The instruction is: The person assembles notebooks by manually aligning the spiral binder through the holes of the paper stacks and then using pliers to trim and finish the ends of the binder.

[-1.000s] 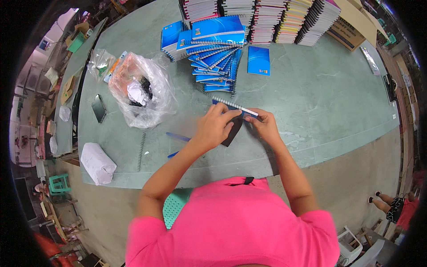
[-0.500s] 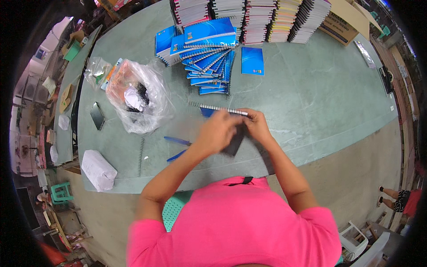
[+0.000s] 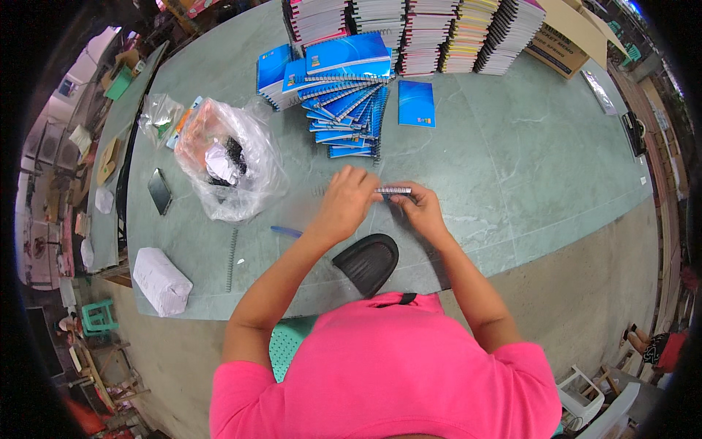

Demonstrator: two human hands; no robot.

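My left hand [image 3: 344, 201] and my right hand [image 3: 418, 208] meet over the green table [image 3: 512, 168], near its front edge. Between their fingers is a small spiral-bound notebook [image 3: 393, 191], seen edge-on so that only its metal coil shows. Both hands grip it. Just behind the hands lies a fan of blue spiral notebooks [image 3: 344, 99], with a single blue notebook [image 3: 417, 104] to its right. A black curved object [image 3: 365, 260] lies at the table edge below my hands.
Tall stacks of notebooks [image 3: 409, 29] and a cardboard box [image 3: 559, 40] line the back. To the left are a clear plastic bag [image 3: 227, 157], a dark phone [image 3: 159, 190], a blue pen [image 3: 287, 231], a loose wire coil [image 3: 232, 249] and a white wrapped packet [image 3: 161, 282].
The notebook's blue cover showed before; now it is turned edge-on and only the coil shows. The black object, earlier under my hands, now lies in plain view.
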